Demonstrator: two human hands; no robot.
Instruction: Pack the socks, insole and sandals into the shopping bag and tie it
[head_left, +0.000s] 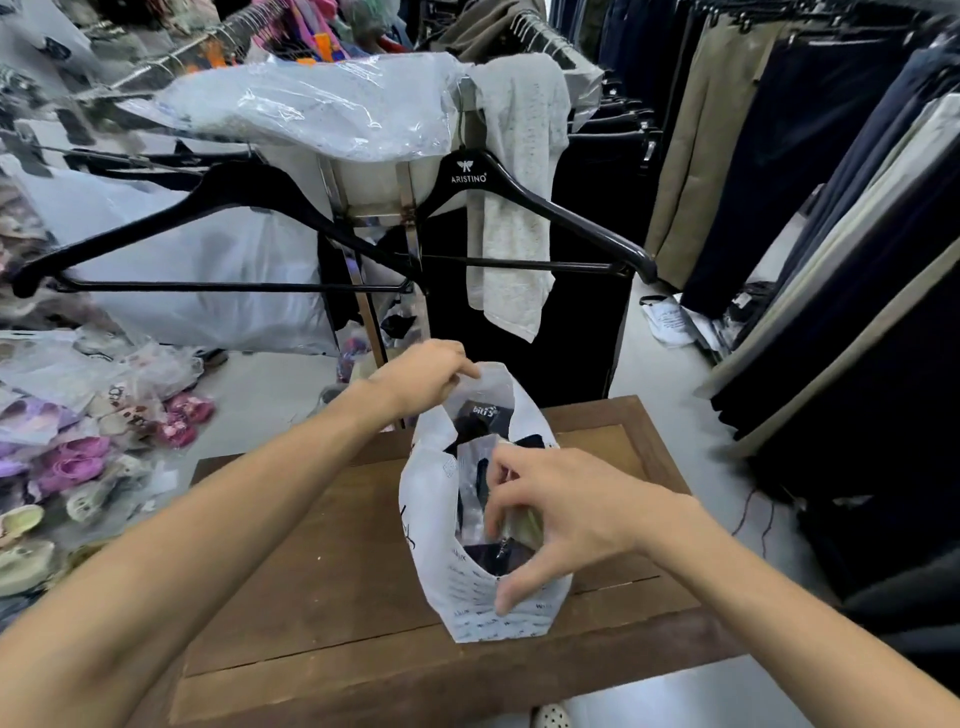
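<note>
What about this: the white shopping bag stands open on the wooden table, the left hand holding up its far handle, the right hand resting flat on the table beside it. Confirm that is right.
Not quite. In the head view the right hand is not flat on the wooden table; it is at the mouth of the white shopping bag, fingers reaching into the opening. The rest holds: the bag stands open and the left hand holds up its far handle.

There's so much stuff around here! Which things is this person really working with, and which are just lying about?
In use:
white shopping bag, standing open on the wooden table
dark packaged items inside it
left hand holding a bag handle
right hand at the bag's mouth

Lying about:
black hangers
small shoes on the floor
hanging trousers
</note>
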